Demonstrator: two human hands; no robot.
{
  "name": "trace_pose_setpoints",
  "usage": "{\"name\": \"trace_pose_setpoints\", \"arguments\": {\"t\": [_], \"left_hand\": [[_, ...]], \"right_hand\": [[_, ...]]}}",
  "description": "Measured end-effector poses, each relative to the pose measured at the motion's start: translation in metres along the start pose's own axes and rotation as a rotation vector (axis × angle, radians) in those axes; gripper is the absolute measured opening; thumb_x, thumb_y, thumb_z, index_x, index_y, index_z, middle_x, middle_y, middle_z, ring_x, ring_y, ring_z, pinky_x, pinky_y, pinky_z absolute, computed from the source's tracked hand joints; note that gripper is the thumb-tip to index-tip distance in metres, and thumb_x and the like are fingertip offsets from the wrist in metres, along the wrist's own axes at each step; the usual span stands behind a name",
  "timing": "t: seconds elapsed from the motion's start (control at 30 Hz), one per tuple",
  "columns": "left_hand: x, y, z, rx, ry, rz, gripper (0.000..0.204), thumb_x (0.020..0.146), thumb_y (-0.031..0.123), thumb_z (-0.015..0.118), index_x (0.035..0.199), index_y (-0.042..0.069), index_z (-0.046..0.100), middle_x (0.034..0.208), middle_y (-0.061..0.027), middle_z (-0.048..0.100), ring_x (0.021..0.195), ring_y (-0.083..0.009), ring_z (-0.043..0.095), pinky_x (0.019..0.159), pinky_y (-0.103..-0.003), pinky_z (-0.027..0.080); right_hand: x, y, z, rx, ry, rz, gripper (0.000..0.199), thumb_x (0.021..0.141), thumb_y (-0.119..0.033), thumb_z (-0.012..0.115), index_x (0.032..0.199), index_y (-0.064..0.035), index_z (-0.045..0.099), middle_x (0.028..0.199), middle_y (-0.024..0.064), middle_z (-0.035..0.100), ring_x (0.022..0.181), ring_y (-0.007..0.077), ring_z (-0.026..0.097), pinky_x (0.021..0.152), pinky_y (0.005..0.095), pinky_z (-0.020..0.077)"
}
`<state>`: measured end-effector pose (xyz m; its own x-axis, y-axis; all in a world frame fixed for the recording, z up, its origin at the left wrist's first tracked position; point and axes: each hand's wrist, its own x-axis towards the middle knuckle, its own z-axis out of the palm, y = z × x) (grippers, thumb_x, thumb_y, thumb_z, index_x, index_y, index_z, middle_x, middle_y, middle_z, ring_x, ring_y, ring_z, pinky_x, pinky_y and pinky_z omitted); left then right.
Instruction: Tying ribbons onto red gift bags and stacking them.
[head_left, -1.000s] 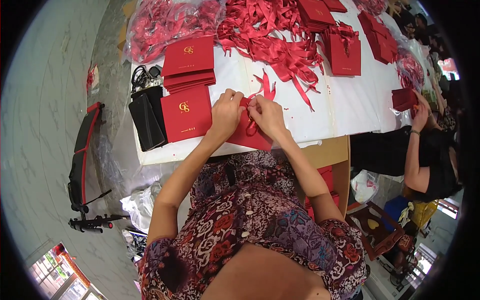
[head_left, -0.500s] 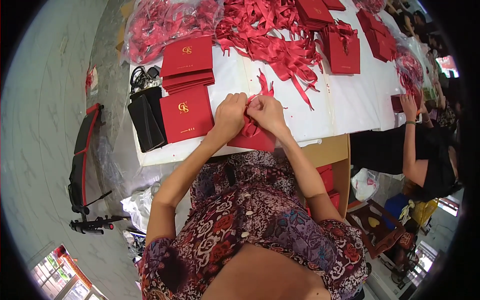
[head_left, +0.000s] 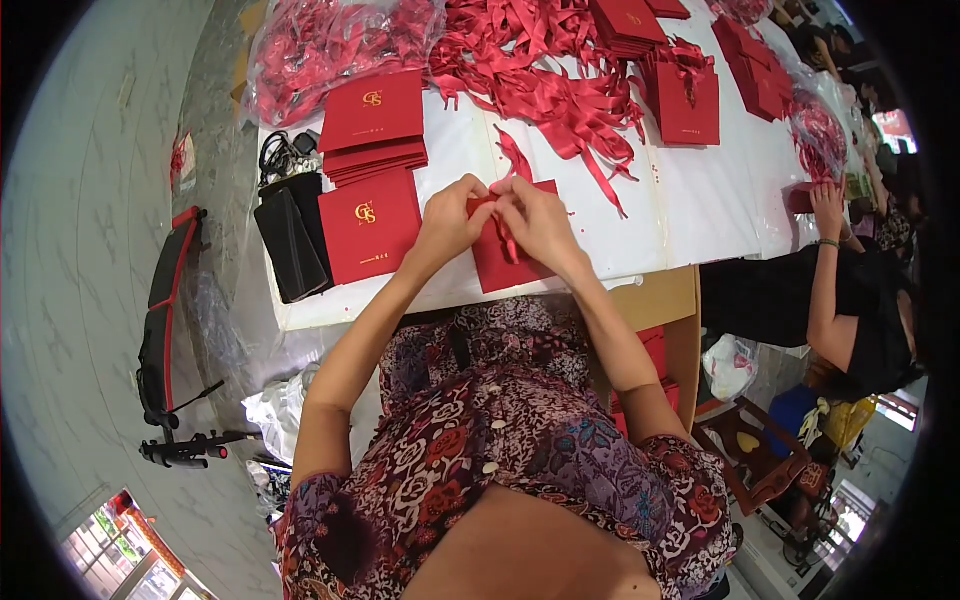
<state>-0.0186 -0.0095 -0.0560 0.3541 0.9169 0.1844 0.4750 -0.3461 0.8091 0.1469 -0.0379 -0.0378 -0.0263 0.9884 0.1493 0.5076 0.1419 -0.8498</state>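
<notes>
At the table's near edge lies a red card sleeve (head_left: 503,272), partly covered by my hands. A red satin ribbon (head_left: 514,160) runs up from its top and hangs down over its front. My left hand (head_left: 455,215) pinches the ribbon at the sleeve's upper left. Close beside it, my right hand (head_left: 533,220) has thumb and fingers closed on the ribbon too. The fingertips nearly meet, and the knot or loop between them is mostly hidden. Just left of my left hand sits a flat red bag (head_left: 370,228) with gold print.
A stack of red bags (head_left: 373,112) and a black pouch (head_left: 292,240) stand to the left. Loose red ribbons (head_left: 540,70) heap at the back, beside a plastic bag of ribbons (head_left: 335,60). More red bags (head_left: 688,105) lie right. A co-worker's hand (head_left: 827,210) works at far right.
The sleeve has turned straighter and more of it shows. My hands have shifted, their fingertips now together at its top, and the ribbon's loop has become a hanging end.
</notes>
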Motion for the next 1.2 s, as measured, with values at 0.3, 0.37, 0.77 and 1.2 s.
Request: {"name": "trace_pose_setpoints", "arguments": {"t": [0.3,0.37,0.77,1.2], "left_hand": [[-0.007,0.014,0.003,-0.005,0.054,0.221,0.015,0.077,0.003,0.072,0.089,0.001,0.063,0.083,-0.011,0.059,0.066,-0.023,0.058,0.059,-0.033,0.045],[-0.005,0.014,0.003,-0.017,0.061,0.347,0.012,0.077,-0.001,0.07,0.087,0.0,0.064,0.083,-0.0119,0.059,0.069,-0.0247,0.059,0.061,-0.033,0.046],[-0.002,0.008,0.004,-0.002,0.015,0.079,0.012,0.078,0.004,0.069,0.087,0.002,0.062,0.083,-0.0143,0.061,0.075,-0.032,0.062,0.067,-0.039,0.049],[0.031,-0.002,0.033,0.367,0.136,-0.004,0.024,0.078,0.023,0.075,0.09,0.006,0.062,0.073,-0.0089,0.064,0.066,-0.0279,0.064,0.061,-0.039,0.049]], "right_hand": [[0.039,0.035,-0.034,0.06,-0.531,0.089,0.02,0.086,-0.02,0.065,0.088,-0.0011,0.072,0.072,0.0085,0.068,0.065,0.0156,0.062,0.062,0.0315,0.0479],[0.046,0.039,-0.036,0.154,-0.607,0.189,0.019,0.086,-0.018,0.067,0.087,-0.0005,0.073,0.068,0.0024,0.066,0.063,0.0061,0.055,0.058,0.0259,0.0451],[0.062,0.048,-0.018,0.07,-0.062,0.184,0.027,0.084,-0.029,0.067,0.086,-0.0022,0.073,0.068,0.0121,0.066,0.061,0.0214,0.063,0.06,0.0336,0.0476],[0.039,0.041,-0.04,-0.262,-0.04,0.179,0.026,0.082,-0.028,0.073,0.081,-0.0033,0.068,0.068,0.0085,0.064,0.06,0.0195,0.061,0.057,0.034,0.0459]]}}
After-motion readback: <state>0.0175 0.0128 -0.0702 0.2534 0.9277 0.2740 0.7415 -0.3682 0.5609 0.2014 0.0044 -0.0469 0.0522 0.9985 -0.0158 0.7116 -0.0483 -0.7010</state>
